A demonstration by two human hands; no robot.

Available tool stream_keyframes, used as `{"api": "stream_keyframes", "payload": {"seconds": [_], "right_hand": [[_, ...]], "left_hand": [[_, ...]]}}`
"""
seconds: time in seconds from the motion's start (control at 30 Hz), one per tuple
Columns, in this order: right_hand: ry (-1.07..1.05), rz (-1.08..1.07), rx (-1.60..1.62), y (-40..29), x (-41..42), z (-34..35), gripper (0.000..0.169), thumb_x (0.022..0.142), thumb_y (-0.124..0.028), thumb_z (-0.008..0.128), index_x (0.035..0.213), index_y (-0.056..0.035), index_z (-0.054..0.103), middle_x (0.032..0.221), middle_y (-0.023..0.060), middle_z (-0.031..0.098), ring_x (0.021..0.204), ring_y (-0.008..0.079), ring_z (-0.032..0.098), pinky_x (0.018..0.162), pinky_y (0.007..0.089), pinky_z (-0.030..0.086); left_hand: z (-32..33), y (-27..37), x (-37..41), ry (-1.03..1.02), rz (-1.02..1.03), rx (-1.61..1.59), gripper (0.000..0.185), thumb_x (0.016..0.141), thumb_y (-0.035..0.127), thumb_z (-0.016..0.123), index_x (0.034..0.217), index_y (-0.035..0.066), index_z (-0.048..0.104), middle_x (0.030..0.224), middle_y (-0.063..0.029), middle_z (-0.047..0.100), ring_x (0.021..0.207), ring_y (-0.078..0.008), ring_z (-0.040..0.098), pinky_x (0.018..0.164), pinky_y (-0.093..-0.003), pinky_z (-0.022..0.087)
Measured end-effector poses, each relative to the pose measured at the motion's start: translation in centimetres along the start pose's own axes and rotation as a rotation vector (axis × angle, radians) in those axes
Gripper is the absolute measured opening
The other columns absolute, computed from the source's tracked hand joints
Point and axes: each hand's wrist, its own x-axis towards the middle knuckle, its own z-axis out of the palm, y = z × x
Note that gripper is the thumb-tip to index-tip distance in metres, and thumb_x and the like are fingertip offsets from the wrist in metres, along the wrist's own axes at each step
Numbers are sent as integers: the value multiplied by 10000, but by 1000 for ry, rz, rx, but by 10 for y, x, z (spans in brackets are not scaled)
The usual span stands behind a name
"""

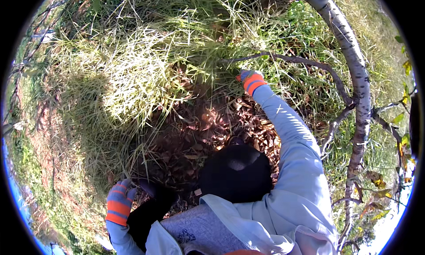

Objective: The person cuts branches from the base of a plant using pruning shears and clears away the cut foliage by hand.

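My right hand (251, 80), in an orange and grey striped glove, reaches forward into green grass (229, 70) just below a thin bare branch (298, 59). Its fingers are partly hidden by blades, so whether it grips any cannot be told. My left hand (119, 202), in a matching glove, is low on the left beside my dark-clothed leg (149, 205). Its thumb stands apart from the fingers, and nothing shows between them. Close to its fingertips is the edge of a thick heap of long, pale grass (142, 75).
A curved, pale-barked tree trunk (360, 85) arches along my right, with side branches and yellowing leaves (377, 180). Dry brown leaves (189, 145) cover shaded ground before my knee (237, 172). Bare twigs (25, 64) stand at the far left, near reddish soil (41, 132).
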Motion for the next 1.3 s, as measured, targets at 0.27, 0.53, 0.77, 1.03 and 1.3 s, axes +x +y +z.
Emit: {"api": "stream_keyframes", "payload": {"seconds": [0.27,0.53,0.77,1.03,1.3], "right_hand": [[-143,122,-63,-28,-24,-19,249,864,-276,517,1060,-154,609,991,118,635,862,304,624,714,410,491],[-164,278,125,-19,-43,3,270,861,-269,503,1091,-180,612,1144,105,581,1002,269,588,807,344,473],[244,704,473,4,-77,19,473,747,-249,659,1156,-61,514,1023,186,588,936,351,584,809,384,465],[533,824,688,65,-107,-3,313,727,-167,648,986,-14,562,786,90,580,701,207,563,673,321,451],[-246,939,8,132,-40,-42,504,759,-427,619,1133,-91,584,1175,151,582,1080,302,567,909,369,451]], "left_hand": [[1,4,-1,-24,12,21,332,753,170,671,1050,50,584,924,-149,610,860,-340,575,734,-406,465],[4,6,0,-77,-14,14,313,772,177,649,1054,56,586,951,-150,605,901,-336,568,761,-402,464],[15,-9,-2,-78,-42,64,335,759,199,665,1055,63,587,982,-157,606,917,-345,567,784,-410,461],[17,-13,-5,-111,-54,7,339,752,193,670,1052,60,586,964,-154,605,906,-347,563,772,-413,461],[16,-9,-7,-85,-38,-37,339,753,181,664,1056,52,585,945,-150,609,893,-343,567,767,-412,460]]}}
